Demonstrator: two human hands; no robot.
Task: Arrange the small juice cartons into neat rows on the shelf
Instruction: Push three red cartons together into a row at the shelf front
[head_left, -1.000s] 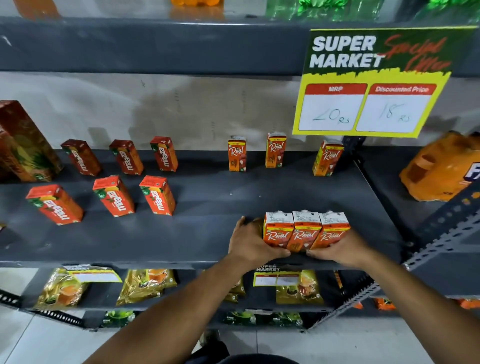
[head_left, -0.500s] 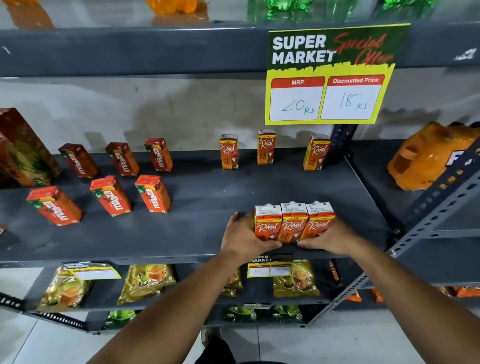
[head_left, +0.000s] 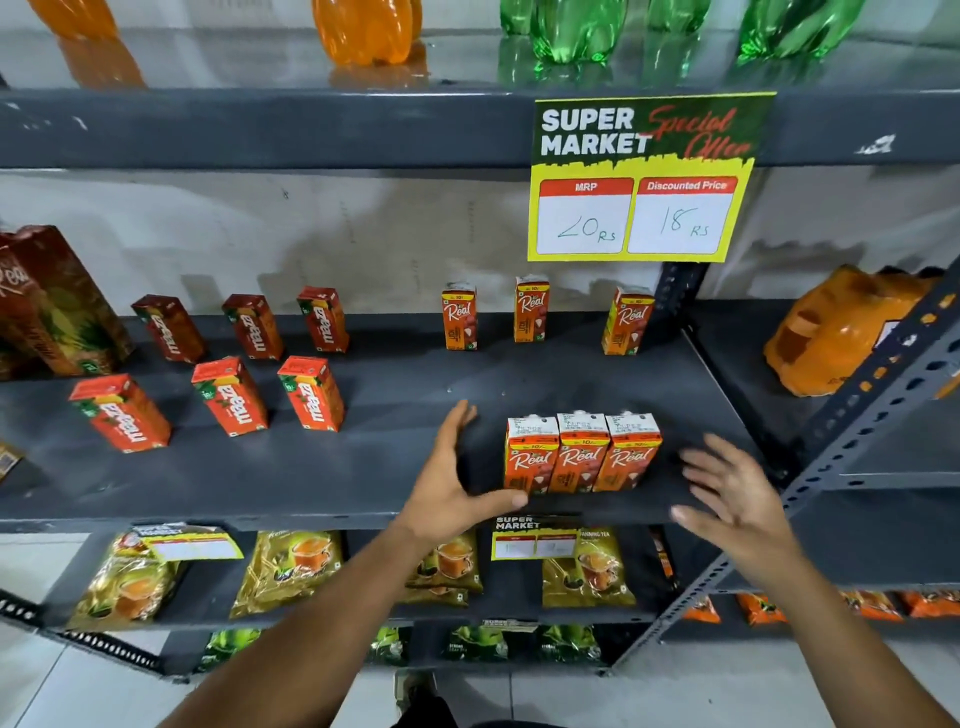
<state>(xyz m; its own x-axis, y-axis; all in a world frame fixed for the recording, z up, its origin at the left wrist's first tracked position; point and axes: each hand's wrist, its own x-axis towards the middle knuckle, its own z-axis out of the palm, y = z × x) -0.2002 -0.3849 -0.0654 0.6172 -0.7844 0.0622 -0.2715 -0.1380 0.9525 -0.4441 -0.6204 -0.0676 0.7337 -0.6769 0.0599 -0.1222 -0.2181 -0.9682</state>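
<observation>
So both hands have just let go. Half a second back they were pressed against the ends of the three Real cartons (head_left: 582, 453), squeezing them into a block; now the left hand (head_left: 451, 480) is off to the left with fingers spread and only the thumb tip close to the end carton's bottom corner, and the right hand (head_left: 737, 491) is clear of the right side, palm open, fingers fanned out, a bit blurred. Neither is holding anything.

The trio stands upright, side by side and touching, near the front edge of the shelf (head_left: 363, 467), right of middle. My read: that row is done, packed tight and facing forward.

What's left looks like the three loose Real cartons (head_left: 531, 309) along the back edge, spaced apart with the rightmost one well off on its own near the back right corner. The six Maaza cartons (head_left: 310, 393) on the left half sit in two rows of three but gapped and tilted.

Readable stuff: "Real" on the orange boxes with a "10/-" tag, "maaza" down the red ones, and the yellow sign (head_left: 641, 179) says "SUPER MARKET Special Offer", MRP 20 Rs, Discounted Price 18 Rs.
</observation>
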